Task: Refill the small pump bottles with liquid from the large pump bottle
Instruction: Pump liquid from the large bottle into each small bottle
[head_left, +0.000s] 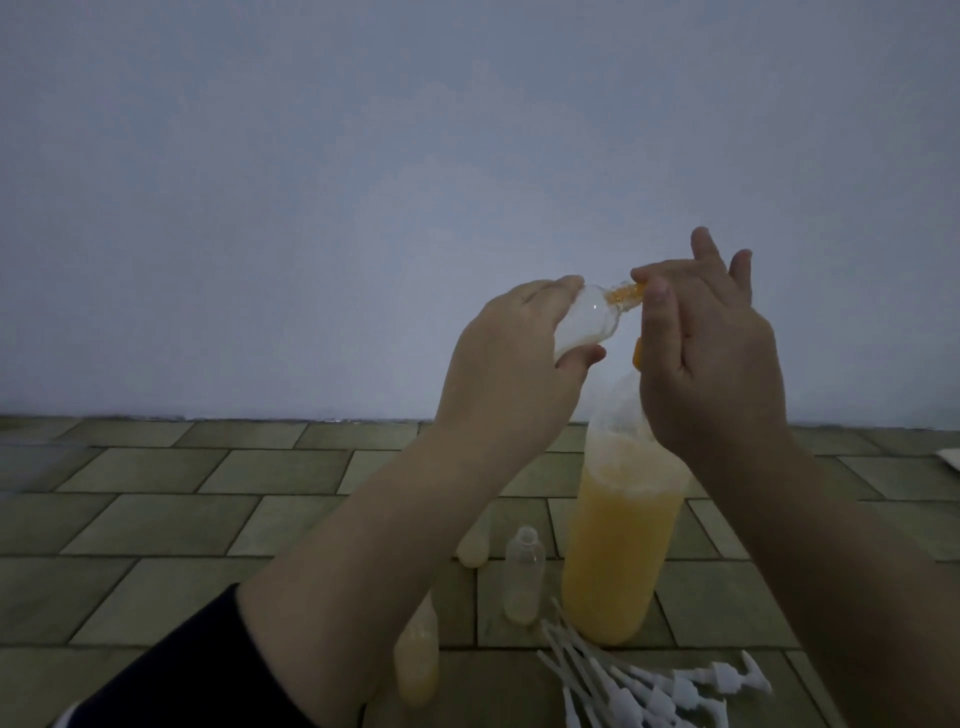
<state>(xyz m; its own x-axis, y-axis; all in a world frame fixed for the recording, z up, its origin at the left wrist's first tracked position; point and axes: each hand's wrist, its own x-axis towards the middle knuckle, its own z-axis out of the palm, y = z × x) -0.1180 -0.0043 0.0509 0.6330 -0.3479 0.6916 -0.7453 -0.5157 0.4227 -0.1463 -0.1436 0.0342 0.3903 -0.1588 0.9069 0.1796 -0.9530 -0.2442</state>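
- One small bottle (224, 323) is being filled right now — the left hand (511, 358) grips it, tipped on its side at chest height, with its open neck pointing right to meet the orange spout (258, 294) of the big bottle's pump
- Right hand (711, 358) sits on top of the pump, thumb and forefinger close by the spout, the other fingers straight and raised; it looks to be pressing or steadying the pump head, but whether the thumb truly pinches the spout I cannot tell
- Orange liquid shows at the small bottle's neck, while its body looks nearly empty, so the fill is likely at an early stage
- Next move, as I judge it, calls for steady strokes with neck and spout kept lined up — a slip would spill
- Below the hands the large bottle (618, 551) stands on the tiled floor (156, 519), over half full
- Just to its left stand an empty uncapped small bottle (524, 579) and a partly filled one (417, 670); another is half hidden behind the left forearm
- White pump tops (644, 691) lie heaped in front, still to be fitted
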